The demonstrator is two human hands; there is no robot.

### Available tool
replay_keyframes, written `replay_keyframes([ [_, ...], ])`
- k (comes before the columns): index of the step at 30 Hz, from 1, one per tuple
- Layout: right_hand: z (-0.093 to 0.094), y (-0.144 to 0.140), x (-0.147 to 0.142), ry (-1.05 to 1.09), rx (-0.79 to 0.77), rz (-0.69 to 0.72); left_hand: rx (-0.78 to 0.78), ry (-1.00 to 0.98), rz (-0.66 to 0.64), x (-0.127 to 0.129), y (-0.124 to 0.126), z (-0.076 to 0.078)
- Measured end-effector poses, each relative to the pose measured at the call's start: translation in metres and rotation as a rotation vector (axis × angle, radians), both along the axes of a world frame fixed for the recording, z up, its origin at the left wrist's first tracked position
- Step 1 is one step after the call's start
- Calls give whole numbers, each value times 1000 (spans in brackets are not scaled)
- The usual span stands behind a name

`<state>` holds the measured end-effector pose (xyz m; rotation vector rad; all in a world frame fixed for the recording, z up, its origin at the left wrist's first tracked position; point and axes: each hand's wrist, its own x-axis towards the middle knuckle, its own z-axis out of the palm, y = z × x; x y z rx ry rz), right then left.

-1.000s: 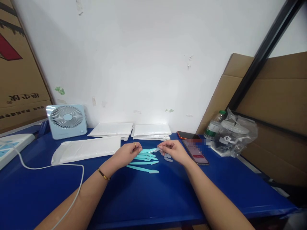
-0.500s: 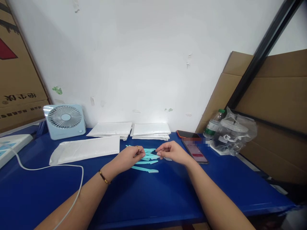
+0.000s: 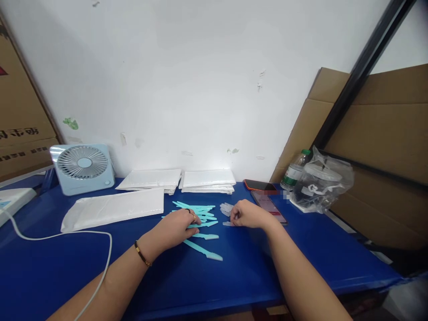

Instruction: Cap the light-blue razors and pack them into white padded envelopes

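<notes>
A fan (image 3: pixel 82 168) is standing at the far left of the blue table (image 3: pixel 234 276), with a white pouch (image 3: pixel 113 208) lying beside it and stacked pouches (image 3: pixel 207 180) behind. The left hand (image 3: pixel 177 225) is resting on the pile of teal razors (image 3: pixel 197 214), fingers curled over one handle. Just right, the right hand (image 3: pixel 249 215) is pinching a clear cap (image 3: pixel 228 224) against the table, more caps (image 3: pixel 226 207) lying near. A phone (image 3: pixel 269 205) and bagged jar (image 3: pixel 321 183) are sitting further right.
</notes>
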<state>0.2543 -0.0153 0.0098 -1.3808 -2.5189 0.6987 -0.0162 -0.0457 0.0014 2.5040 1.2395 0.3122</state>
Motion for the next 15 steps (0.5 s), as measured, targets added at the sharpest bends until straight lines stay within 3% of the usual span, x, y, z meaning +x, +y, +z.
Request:
replay_keyframes([
  [3,1,1,1,8,-79,1,-10,4,-26,1,-1,1],
  [7,-3,5,0,13,-11,-54,-5,29,-66,0,-5,5],
  [15,-8,7,-4,27,44,86,-79,120,-46,-3,-28,14],
])
